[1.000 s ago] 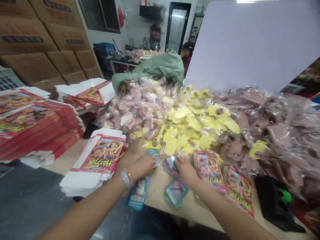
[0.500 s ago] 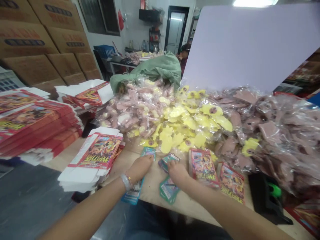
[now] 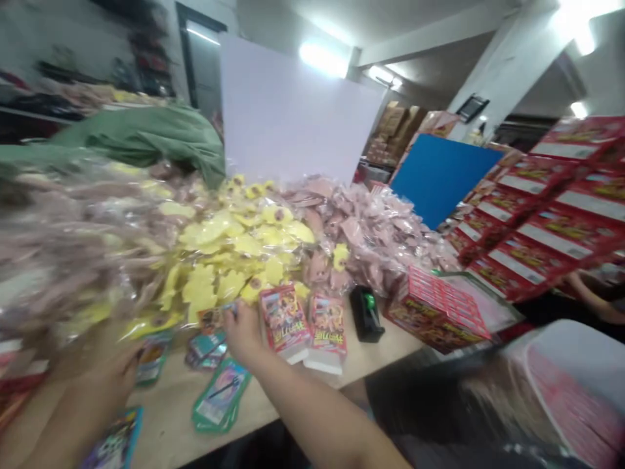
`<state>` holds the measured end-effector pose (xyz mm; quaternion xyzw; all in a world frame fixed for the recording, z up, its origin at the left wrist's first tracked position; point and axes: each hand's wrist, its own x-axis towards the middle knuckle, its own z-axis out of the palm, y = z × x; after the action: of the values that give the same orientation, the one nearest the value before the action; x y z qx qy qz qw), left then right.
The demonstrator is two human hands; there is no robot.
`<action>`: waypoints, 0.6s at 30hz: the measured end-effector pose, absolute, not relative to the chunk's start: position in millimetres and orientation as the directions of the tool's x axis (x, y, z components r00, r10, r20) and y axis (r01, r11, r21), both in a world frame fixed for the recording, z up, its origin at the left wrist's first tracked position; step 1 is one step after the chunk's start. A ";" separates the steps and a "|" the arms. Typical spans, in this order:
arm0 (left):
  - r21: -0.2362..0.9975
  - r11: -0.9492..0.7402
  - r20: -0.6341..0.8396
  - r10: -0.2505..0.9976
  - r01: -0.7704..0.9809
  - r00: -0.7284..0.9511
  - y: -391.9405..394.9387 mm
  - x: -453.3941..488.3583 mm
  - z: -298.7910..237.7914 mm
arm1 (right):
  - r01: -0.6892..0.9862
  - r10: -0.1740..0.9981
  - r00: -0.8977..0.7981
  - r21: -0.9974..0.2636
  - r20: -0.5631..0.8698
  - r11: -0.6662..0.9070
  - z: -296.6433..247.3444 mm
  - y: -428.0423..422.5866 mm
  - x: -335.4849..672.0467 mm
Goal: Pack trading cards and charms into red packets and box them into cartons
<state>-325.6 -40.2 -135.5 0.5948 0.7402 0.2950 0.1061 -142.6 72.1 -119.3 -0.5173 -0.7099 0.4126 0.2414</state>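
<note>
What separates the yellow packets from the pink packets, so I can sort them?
The yellow packets are bright, the pink packets dull. The yellow packets sit left of the pink packets. Both are clear plastic bags, heaped on the table.

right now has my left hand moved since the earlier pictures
Yes, leftward: the left hand now sits apart from the teal-edged picture card, which it touched before.
</note>
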 end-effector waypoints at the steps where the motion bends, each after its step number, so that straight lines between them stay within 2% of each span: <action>1: 0.653 0.232 0.155 0.891 0.721 -0.427 -37.3 -321.4 -139.8 | 0.456 0.935 -0.336 -0.888 -0.110 0.060 -121.3 74.0 -145.0; 3: 0.843 0.360 -0.040 0.783 0.399 -0.621 -37.7 -301.1 -139.8 | 0.266 0.923 -0.348 -0.962 -0.161 -0.068 -126.0 70.0 -145.8; 4: 0.920 0.345 -0.165 0.774 0.187 -0.612 -39.9 -286.3 -136.9 | 0.167 0.913 -0.362 -0.977 -0.187 -0.134 -128.1 64.5 -143.1; 5: 0.947 0.311 -0.213 0.791 0.076 -0.573 -41.9 -269.7 -133.3 | 0.076 0.900 -0.378 -0.976 -0.216 -0.203 -129.8 57.9 -137.7; 8: 0.932 0.263 -0.352 0.824 -0.250 -0.443 -42.1 -221.8 -125.3 | -0.115 0.826 -0.459 -0.900 -0.326 -0.420 -132.5 40.0 -108.2; 10: 0.893 0.269 -0.397 0.848 -0.360 -0.350 -37.8 -199.7 -122.7 | -0.161 0.745 -0.541 -0.822 -0.390 -0.547 -131.9 34.3 -83.6; 11: 0.898 0.279 -0.386 0.870 -0.341 -0.306 -34.6 -192.5 -121.1 | -0.170 0.709 -0.574 -0.788 -0.409 -0.592 -131.2 33.9 -71.5; 13: 0.939 0.282 -0.316 0.933 -0.195 -0.170 -24.5 -185.5 -115.5 | -0.181 0.677 -0.592 -0.746 -0.437 -0.641 -129.9 38.3 -48.1; 15: 0.971 0.214 -0.215 0.977 0.104 -0.004 -6.9 -185.3 -106.3 | -0.212 0.715 -0.532 -0.747 -0.453 -0.631 -129.1 50.9 -23.9; 16: 0.944 0.140 -0.170 0.982 0.298 0.077 5.2 -185.8 -101.3 | -0.233 0.756 -0.472 -0.763 -0.454 -0.603 -128.8 60.1 -10.9; 18: 0.754 -0.086 -0.095 0.967 0.651 0.238 35.3 -183.7 -94.3 | -0.251 0.842 -0.320 -0.819 -0.434 -0.517 -127.1 82.1 15.9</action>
<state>-183.7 35.3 -94.3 0.7025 0.5757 0.2228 0.3542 15.9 82.1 -127.1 -0.4529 -0.3266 0.7438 0.3675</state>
